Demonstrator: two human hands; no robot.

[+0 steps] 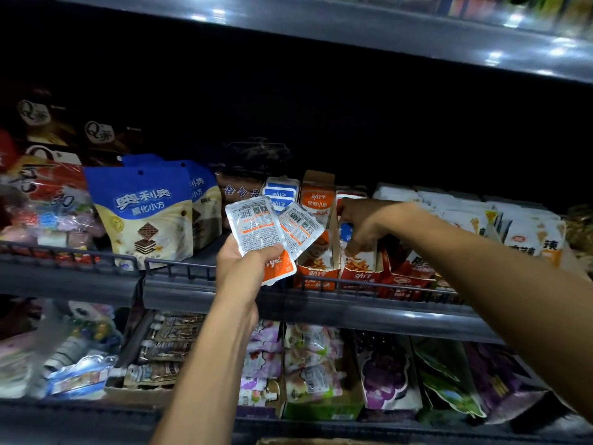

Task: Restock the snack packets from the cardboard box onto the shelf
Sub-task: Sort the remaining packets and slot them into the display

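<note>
My left hand (243, 266) grips a fan of flat silver and orange snack packets (256, 224), backs with barcodes facing me, in front of the middle shelf (199, 295). My right hand (364, 228) reaches over the shelf rail into an open red display carton (361, 271). Its fingers curl downward, and a blue-topped packet (346, 232) sits pinched between thumb and fingers. An orange display carton (317, 200) of the same brand stands just left of it. A sliver of the cardboard box (321, 440) shows at the bottom edge.
Blue and cream biscuit bags (144, 213) stand left on the shelf, and rows of white packs (465, 220) fill the right. A wire rail runs along the shelf front. The lower shelf (321, 364) holds pouches and cartons. A dark upper shelf (417, 36) overhangs.
</note>
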